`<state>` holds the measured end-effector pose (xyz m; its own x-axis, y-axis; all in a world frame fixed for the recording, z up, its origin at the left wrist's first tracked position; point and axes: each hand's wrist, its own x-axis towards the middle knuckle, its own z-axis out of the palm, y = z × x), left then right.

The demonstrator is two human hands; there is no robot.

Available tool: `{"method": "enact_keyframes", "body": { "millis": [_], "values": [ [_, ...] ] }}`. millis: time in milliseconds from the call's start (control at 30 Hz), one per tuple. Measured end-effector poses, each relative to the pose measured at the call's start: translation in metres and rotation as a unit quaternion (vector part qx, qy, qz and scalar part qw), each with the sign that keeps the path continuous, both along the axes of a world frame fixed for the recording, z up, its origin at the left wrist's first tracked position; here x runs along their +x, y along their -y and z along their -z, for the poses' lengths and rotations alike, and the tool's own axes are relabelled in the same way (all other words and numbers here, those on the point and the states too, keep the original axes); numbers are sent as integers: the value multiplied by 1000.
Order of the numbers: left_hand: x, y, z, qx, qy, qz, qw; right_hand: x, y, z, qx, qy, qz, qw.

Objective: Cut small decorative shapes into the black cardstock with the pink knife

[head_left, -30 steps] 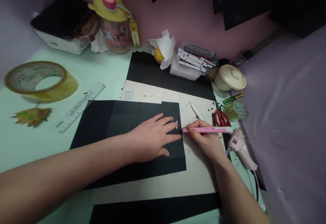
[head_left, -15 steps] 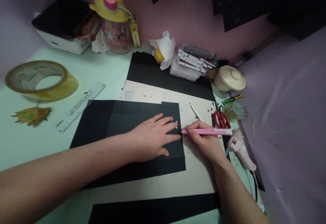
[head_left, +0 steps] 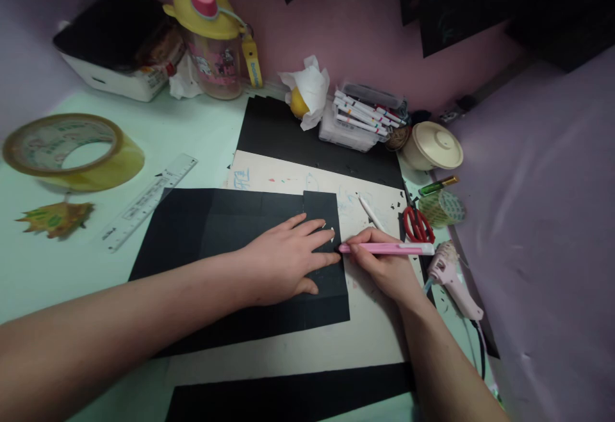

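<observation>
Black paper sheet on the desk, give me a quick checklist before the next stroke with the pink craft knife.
1. Left hand flat on the black paper sheet: ok.
2. Right hand gripping the pink craft knife: ok.
3. Knife tip at the sheet's right edge: ok.
4. Left fingertips apart from the tip: not ok, almost touching.
5. Beige board under the sheet: ok.
6. Blade length extended: cannot tell.
7. Red scissors and glue gun off the sheet: ok.
</observation>
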<state>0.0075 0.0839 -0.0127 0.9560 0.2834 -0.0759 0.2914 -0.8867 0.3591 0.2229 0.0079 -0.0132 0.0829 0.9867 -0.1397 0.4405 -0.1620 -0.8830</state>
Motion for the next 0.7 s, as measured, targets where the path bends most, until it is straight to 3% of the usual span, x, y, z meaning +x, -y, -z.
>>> {"method": "enact_keyframes", "body": {
  "millis": [533,700],
  "values": [
    [0,0,-2,-5,-11,-1,1000,3,-1,3,29,44,38,998],
    [0,0,-3,-8,-16,-2,1000,5,-1,2,29,8,67,997]
  ]
}}
